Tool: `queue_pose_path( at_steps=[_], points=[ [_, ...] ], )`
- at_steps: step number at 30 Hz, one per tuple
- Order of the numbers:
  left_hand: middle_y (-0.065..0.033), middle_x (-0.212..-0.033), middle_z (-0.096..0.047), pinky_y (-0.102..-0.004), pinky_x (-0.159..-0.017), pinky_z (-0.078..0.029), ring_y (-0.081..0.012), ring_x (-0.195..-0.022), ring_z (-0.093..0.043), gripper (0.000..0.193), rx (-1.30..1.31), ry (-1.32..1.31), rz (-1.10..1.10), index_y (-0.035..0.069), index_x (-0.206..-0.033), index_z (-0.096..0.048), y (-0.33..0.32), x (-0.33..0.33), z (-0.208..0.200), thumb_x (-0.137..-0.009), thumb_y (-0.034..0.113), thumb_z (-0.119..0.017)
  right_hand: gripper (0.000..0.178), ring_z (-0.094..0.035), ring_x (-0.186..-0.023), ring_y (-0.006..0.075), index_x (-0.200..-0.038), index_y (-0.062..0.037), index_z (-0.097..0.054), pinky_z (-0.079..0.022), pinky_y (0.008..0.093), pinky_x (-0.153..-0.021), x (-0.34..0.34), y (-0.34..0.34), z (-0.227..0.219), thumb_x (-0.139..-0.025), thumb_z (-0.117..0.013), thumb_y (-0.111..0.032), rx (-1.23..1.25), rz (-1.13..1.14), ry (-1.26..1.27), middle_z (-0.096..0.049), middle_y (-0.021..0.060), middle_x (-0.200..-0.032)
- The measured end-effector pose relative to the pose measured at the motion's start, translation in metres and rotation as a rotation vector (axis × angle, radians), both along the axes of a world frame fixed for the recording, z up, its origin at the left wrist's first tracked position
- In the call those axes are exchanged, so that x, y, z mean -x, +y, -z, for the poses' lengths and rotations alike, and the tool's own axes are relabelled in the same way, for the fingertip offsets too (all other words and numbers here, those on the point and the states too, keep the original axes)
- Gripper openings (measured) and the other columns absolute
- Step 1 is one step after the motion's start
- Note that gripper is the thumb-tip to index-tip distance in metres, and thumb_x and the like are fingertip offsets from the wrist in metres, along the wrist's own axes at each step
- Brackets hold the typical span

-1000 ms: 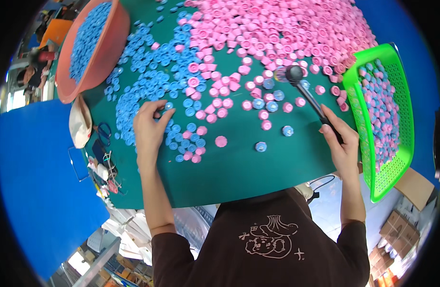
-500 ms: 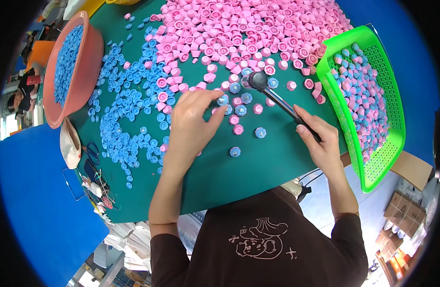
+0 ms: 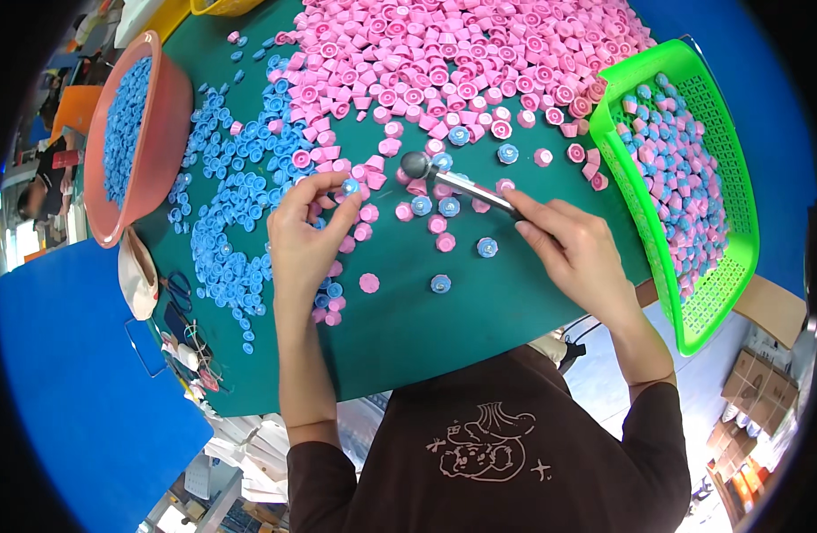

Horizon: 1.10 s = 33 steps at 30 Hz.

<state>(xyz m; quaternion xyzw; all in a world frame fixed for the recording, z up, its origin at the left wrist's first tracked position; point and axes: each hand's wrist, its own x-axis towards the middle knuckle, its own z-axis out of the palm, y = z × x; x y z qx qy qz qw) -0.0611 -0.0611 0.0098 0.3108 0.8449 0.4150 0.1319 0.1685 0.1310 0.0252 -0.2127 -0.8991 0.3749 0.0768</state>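
My left hand (image 3: 303,235) pinches a small blue cap (image 3: 350,186) between thumb and fingertips, just above the green table (image 3: 408,338). Whether a pink piece sits under that cap, I cannot tell. My right hand (image 3: 581,253) is closed round the handle of a hammer (image 3: 472,189) with a dark rounded head and a shiny shaft. The hammer head hangs over a few pink cups and blue-topped pieces in the middle. Near it lie blue-topped pieces, among them one (image 3: 487,248) by itself and another (image 3: 440,283) closer to me.
A big heap of pink cups (image 3: 462,53) covers the far side. Loose blue caps (image 3: 239,204) spread at the left, beside a pink basin (image 3: 164,115) of blue caps. At the right stands a green basket (image 3: 737,231) with pink-and-blue pieces. Scissors (image 3: 177,289) lie at the left edge.
My left hand has moved left and now pinches a blue cap. The hammer has swung left, its head now farther from the basket. My right hand has shifted slightly left.
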Motion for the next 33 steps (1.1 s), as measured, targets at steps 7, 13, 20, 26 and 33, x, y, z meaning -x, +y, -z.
queue_pose_path(
  at_steps=[7, 13, 20, 26, 33],
  points=[
    [-0.0016, -0.081, -0.066, -0.0244, -0.060, -0.046, -0.0081, -0.068, -0.054, 0.026, -0.054, -0.023, 0.260, 0.004, -0.102, -0.071, 0.018, -0.010, 0.011, -0.077, 0.007, -0.079, 0.039, -0.046, -0.059, 0.0153, -0.128, -0.0078, -0.064, -0.039, 0.0296, -0.056, -0.001, 0.000, -0.006, -0.089, -0.065, -0.004, 0.116, 0.079, 0.034, -0.050, 0.0069, -0.068],
    [0.0003, -0.078, -0.063, -0.0216, -0.058, -0.043, -0.0066, -0.065, -0.052, 0.026, -0.003, 0.003, 0.385, 0.006, -0.102, -0.072, 0.037, -0.008, 0.012, -0.077, 0.008, -0.079, 0.038, -0.046, -0.061, 0.0133, -0.128, -0.0039, -0.064, -0.038, 0.0279, -0.057, -0.006, 0.000, -0.008, -0.090, -0.064, -0.004, 0.150, 0.094, 0.031, -0.052, 0.0064, -0.070],
    [-0.0037, -0.077, -0.062, -0.0283, -0.059, -0.047, -0.0136, -0.068, -0.057, 0.026, -0.022, 0.077, 0.264, 0.004, -0.098, -0.071, 0.040, -0.009, 0.001, -0.075, 0.009, -0.081, 0.037, -0.047, -0.062, 0.0122, -0.128, -0.0033, -0.063, -0.038, 0.0270, -0.058, -0.018, 0.007, -0.002, -0.091, -0.064, -0.006, 0.184, 0.160, 0.072, -0.052, 0.0049, -0.071],
    [-0.0074, -0.077, -0.061, -0.0335, -0.061, -0.048, -0.0197, -0.070, -0.060, 0.026, 0.008, 0.219, 0.263, 0.002, -0.090, -0.068, 0.055, -0.029, 0.009, -0.070, 0.008, -0.083, 0.037, -0.047, -0.062, 0.0132, -0.128, -0.0026, -0.063, -0.040, 0.0271, -0.059, -0.020, 0.005, 0.001, -0.091, -0.064, -0.007, 0.183, 0.134, 0.094, -0.052, 0.0059, -0.070],
    [-0.0064, -0.076, -0.061, -0.0329, -0.060, -0.047, -0.0191, -0.070, -0.061, 0.027, 0.095, 0.229, 0.256, 0.002, -0.091, -0.069, 0.056, -0.029, 0.008, -0.069, 0.008, -0.083, 0.037, -0.049, -0.062, 0.0147, -0.128, -0.0026, -0.063, -0.040, 0.0277, -0.060, -0.023, 0.001, 0.005, -0.091, -0.065, -0.008, 0.175, 0.090, 0.079, -0.052, 0.0071, -0.070]
  ],
)
